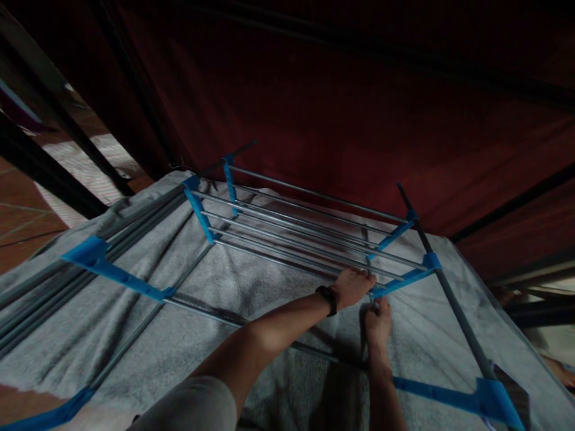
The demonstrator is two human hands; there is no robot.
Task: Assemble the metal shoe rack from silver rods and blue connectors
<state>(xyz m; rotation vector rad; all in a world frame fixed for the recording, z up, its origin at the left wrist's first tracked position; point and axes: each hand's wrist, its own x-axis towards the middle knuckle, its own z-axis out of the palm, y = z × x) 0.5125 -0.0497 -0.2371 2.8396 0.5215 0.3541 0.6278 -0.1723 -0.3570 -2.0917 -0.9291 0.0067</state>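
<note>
A clothes drying rack with grey metal rods point(291, 236) and blue plastic joints point(399, 280) stands over a grey towel point(233, 287) that hangs across its lower rails. My left hand point(353, 286), a black band on its wrist, reaches over from the lower left. It is closed on the near rod of the raised middle section, next to the blue side bar. My right hand point(377, 320) sits just below it, fingers pinched round a thin upright strut point(366, 239) under that corner.
Dark red fabric point(359, 108) hangs close behind the rack. Black bars point(49, 173) slant at the left above a tiled floor point(22, 221). A long grey rack leg point(458, 311) runs down to a blue joint point(494, 398) at the lower right.
</note>
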